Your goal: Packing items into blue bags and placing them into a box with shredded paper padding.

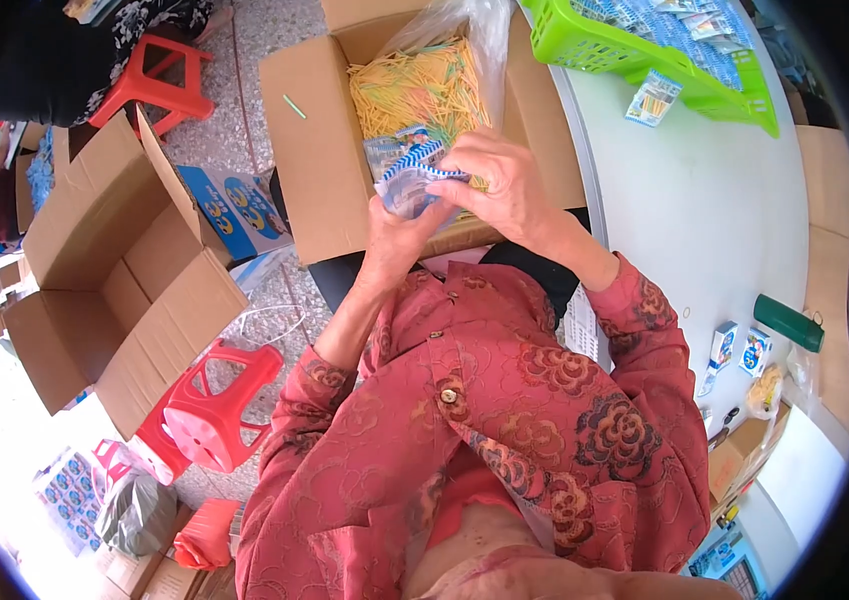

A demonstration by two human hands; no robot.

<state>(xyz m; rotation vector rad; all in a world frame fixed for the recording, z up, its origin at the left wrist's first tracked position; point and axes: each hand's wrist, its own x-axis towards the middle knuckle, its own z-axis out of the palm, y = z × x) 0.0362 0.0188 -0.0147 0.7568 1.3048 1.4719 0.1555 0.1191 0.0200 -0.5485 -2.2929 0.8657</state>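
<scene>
Floor: speckled stone (249, 75), a red stool (222, 408) at lower left and another (159, 80) at upper left, a person in dark clothes beside it
Desk: white top (684, 230) along the right side, a green bottle (788, 322) lying near its far edge, small blue-and-white packs (755, 352) just beside it
Green basket: plastic, slotted walls (584, 42), at the top of the desk, heaped with blue-and-white packets; one filled packet (653, 98) outside, against its side
Stick box: open cardboard (309, 190) in front of the person, many thin yellow, orange and green sticks (409, 90) inside, clear plastic liner (489, 35) at the back, one green stick (294, 106) on the left flap
Left box: large cardboard (169, 335), tilted, flaps spread
Packet: clear with blue-striped rim (409, 190), mouth open, above the near part of the stick box
Left hand (400, 238): fingers grasping the packet's lower part
Right hand (502, 187): fingers pinching the packet's rim
</scene>
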